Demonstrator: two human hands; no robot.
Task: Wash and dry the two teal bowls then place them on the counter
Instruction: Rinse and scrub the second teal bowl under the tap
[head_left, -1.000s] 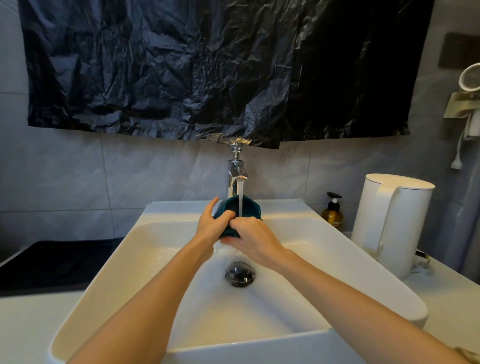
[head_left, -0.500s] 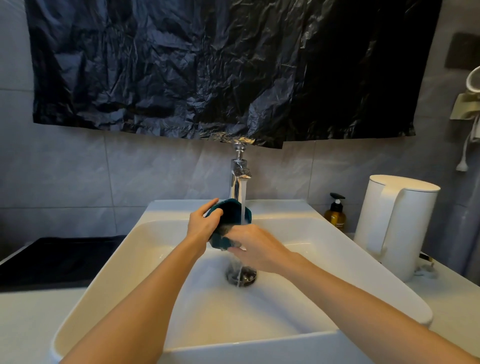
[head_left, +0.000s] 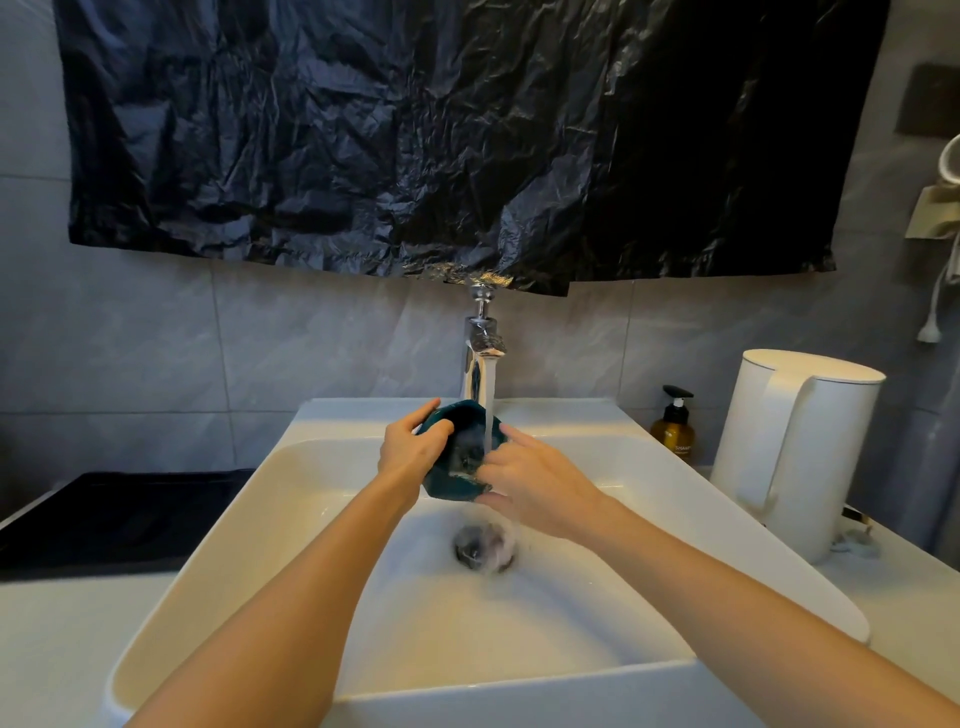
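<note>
Two bare hands over a white sink (head_left: 249, 519), with one teal bowl (head_left: 462, 441) between them, tilted on edge under the faucet (head_left: 480, 353) and its running water (head_left: 488, 405), above the drain (head_left: 485, 545). Left hand (head_left: 410, 452) clamped on the bowl's left rim: thumb curled over the edge into the hollow, fingers wrapped behind. Right hand (head_left: 535, 483) against the bowl's lower right side, index finger stretched along the rim, thumb below the bottom edge, other fingertips blurred by water. Impossible to tell whether pinching or only rubbing. To the right on the counter, a white kettle (head_left: 800, 447) and an amber pump bottle (head_left: 674, 426).
</note>
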